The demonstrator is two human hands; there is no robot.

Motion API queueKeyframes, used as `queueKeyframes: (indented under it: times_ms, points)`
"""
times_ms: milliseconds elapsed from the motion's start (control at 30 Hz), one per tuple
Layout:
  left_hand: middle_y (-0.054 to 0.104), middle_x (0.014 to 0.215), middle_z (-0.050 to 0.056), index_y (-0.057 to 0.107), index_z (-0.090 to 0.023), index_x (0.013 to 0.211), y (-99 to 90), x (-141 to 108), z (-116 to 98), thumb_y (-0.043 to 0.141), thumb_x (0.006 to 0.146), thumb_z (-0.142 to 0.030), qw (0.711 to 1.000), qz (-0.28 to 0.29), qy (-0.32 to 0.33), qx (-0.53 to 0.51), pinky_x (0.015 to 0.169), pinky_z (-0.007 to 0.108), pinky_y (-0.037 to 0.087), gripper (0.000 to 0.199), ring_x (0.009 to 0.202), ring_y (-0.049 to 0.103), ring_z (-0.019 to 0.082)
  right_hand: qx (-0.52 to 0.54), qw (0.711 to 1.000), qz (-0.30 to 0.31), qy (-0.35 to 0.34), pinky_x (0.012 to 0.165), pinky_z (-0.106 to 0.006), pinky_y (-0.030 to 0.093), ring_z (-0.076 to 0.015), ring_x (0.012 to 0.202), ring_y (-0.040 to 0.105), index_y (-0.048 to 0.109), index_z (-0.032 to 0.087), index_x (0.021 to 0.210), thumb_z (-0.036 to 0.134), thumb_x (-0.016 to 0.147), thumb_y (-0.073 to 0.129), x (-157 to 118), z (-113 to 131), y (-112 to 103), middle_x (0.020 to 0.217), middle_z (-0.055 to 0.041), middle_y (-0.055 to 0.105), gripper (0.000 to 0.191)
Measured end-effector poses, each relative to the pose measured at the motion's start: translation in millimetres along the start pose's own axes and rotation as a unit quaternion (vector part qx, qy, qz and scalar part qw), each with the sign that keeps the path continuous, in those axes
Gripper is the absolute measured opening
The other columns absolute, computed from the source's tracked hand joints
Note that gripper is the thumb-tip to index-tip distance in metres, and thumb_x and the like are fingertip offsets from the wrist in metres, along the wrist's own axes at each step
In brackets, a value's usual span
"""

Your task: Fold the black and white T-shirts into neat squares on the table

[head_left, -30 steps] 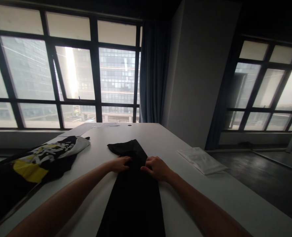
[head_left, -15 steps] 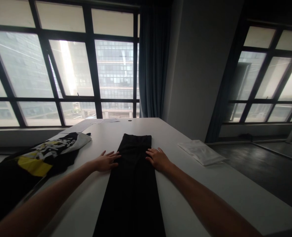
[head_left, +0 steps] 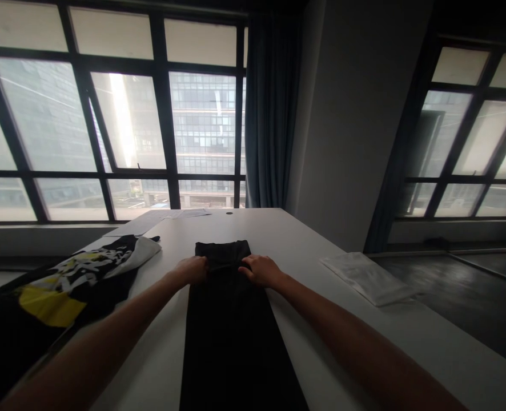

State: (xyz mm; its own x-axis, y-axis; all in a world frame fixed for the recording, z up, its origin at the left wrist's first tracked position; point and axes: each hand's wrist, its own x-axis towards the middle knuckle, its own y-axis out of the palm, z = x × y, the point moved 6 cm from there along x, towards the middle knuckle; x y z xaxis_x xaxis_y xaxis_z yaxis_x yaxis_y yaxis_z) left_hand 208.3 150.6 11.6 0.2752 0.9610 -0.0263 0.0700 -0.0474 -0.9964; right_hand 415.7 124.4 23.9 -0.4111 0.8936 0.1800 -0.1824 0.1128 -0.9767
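A long black cloth point(head_left: 236, 342) runs lengthwise down the white table point(head_left: 313, 331), its far end narrow and straight-edged. My left hand point(head_left: 194, 269) grips the cloth's left edge near that far end, its fingers curled in. At the right edge, my right hand point(head_left: 259, 269) has its fingers bent over the cloth, pinching it. Between the two hands the cloth shows small folds.
To the left lies a black garment with yellow and white print point(head_left: 53, 305). Paper sheets point(head_left: 150, 220) are at the far left of the table. A flat whitish translucent packet point(head_left: 370, 278) rests near the right edge.
Both hands have gone from lying flat with spread fingers to gripping the cloth's edges. The far end of the cloth has shifted left and is more creased. The view has shifted slightly.
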Motion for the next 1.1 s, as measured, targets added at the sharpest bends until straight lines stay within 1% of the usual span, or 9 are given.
queueKeyframes:
  times_ms: [67,167,367,500,733,833,933,1000,1100]
  points:
    - [0.048,0.146,0.022,0.045,-0.012,0.143,3.4,22.9,-0.2,0.028,0.098,-0.044,0.998,-0.052,-0.033,-0.013,0.105,0.052,0.038,0.058,0.132,0.049,0.036,0.030,0.999,0.003,0.012,0.106,-0.043,0.037,-0.0297,0.130,0.050,0.050,0.022,0.142,0.063,0.096,0.030,28.7,-1.5,11.5,0.144,-0.0123,0.053,0.065]
    - [0.025,0.159,0.022,0.023,-0.009,0.154,22.0,45.0,12.5,0.016,0.099,-0.051,0.992,-0.083,-0.086,-0.029,0.111,0.058,0.027,0.069,0.144,0.031,0.035,0.050,0.997,0.031,0.048,0.115,-0.045,0.026,-0.0271,0.142,0.035,0.037,0.019,0.151,0.063,0.097,0.020,61.3,-10.6,36.7,0.155,-0.0117,0.039,0.072]
    - [0.022,0.161,0.012,0.024,-0.016,0.155,53.5,63.6,55.6,0.012,0.095,-0.065,0.995,-0.047,-0.083,-0.019,0.116,0.064,0.008,0.078,0.149,0.016,0.031,0.012,0.988,0.093,0.120,0.120,-0.051,0.002,-0.0257,0.150,0.014,0.022,0.016,0.156,0.066,0.095,0.008,84.3,-52.6,75.0,0.163,-0.0084,0.017,0.080]
    - [0.017,0.162,0.008,0.027,-0.017,0.155,55.4,73.4,72.1,0.013,0.095,-0.064,0.998,-0.011,-0.062,0.030,0.117,0.064,0.002,0.077,0.151,0.008,0.030,0.010,0.986,0.097,0.135,0.119,-0.052,0.000,-0.0257,0.150,0.012,0.019,0.020,0.157,0.068,0.094,0.008,87.9,-65.9,78.5,0.163,-0.0047,0.015,0.080]
    - [0.015,0.162,0.006,0.025,-0.020,0.155,47.0,74.6,87.2,0.017,0.098,-0.054,0.998,0.007,-0.051,0.046,0.116,0.065,0.004,0.067,0.150,0.010,0.030,0.002,0.987,0.097,0.131,0.119,-0.054,0.005,-0.0281,0.150,0.012,0.019,0.020,0.157,0.070,0.093,0.007,86.5,-64.2,77.1,0.164,-0.0041,0.014,0.082]
    - [0.017,0.162,0.008,0.028,-0.018,0.154,37.4,70.4,81.9,0.020,0.099,-0.052,0.998,-0.006,-0.040,0.057,0.116,0.063,0.004,0.065,0.150,0.012,0.029,-0.014,0.989,0.087,0.120,0.118,-0.055,0.004,-0.0297,0.149,0.015,0.021,0.019,0.156,0.069,0.093,0.008,85.8,-60.4,70.6,0.163,-0.0071,0.017,0.082]
    - [0.014,0.163,0.008,0.025,-0.016,0.155,32.6,59.5,58.3,0.016,0.100,-0.052,0.997,-0.045,-0.015,0.066,0.118,0.060,0.004,0.066,0.151,0.009,0.027,-0.039,0.993,0.040,0.103,0.117,-0.055,-0.002,-0.0323,0.148,0.015,0.024,0.017,0.156,0.068,0.094,0.009,80.7,-45.9,56.5,0.162,-0.0116,0.021,0.081]
    - [0.017,0.162,0.010,0.026,-0.015,0.155,37.2,47.6,38.3,0.015,0.099,-0.057,0.996,-0.072,0.005,0.050,0.118,0.057,0.010,0.071,0.150,0.013,0.028,-0.023,0.994,0.023,0.109,0.117,-0.055,0.001,-0.0342,0.148,0.018,0.025,0.017,0.156,0.068,0.094,0.009,71.5,-33.0,50.7,0.161,-0.0126,0.022,0.081]
    - [0.021,0.161,0.014,0.027,-0.014,0.154,56.0,30.9,19.9,0.016,0.095,-0.067,0.999,-0.053,0.012,0.000,0.116,0.054,0.021,0.080,0.149,0.018,0.031,0.032,0.989,0.068,0.127,0.115,-0.056,0.011,-0.0365,0.147,0.019,0.021,0.022,0.157,0.072,0.092,0.012,53.7,-16.3,58.6,0.163,-0.0113,0.019,0.083]
